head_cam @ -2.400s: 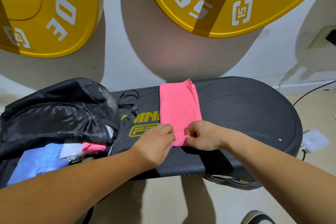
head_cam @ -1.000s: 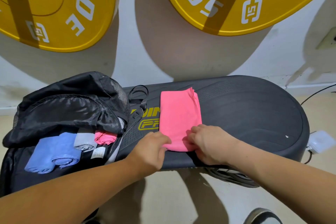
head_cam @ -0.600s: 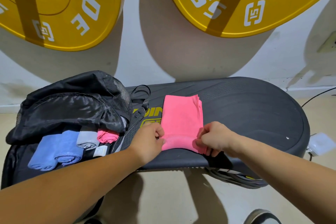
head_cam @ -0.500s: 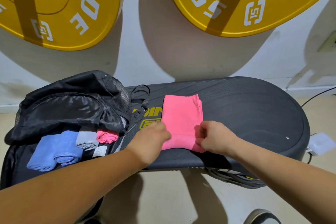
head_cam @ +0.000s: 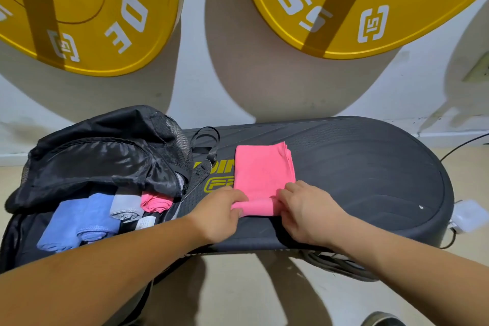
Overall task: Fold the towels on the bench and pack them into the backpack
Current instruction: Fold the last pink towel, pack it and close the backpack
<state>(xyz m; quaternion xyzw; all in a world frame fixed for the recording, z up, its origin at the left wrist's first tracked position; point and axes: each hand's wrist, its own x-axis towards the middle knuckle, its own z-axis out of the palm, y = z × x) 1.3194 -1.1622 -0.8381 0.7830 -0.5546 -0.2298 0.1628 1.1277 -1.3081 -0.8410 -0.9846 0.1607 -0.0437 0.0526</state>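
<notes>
Pink towel point(head_cam: 264, 169) sits mid-worktop point(head_cam: 370, 172) right beside the open backpack point(head_cam: 100, 156), left hand point(head_cam: 219, 214) and right hand point(head_cam: 309, 212) both pinching its rolled-up near edge, so I'd roll it tight and level.

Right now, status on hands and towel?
Left hand, right hand grip pink towel, near end rolled, on bench. Backpack open, rolls inside. Nothing blocking.

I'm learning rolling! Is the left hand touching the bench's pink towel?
Touching: head view shows left hand gripping the pink cloth towel at its rolled end.
</notes>
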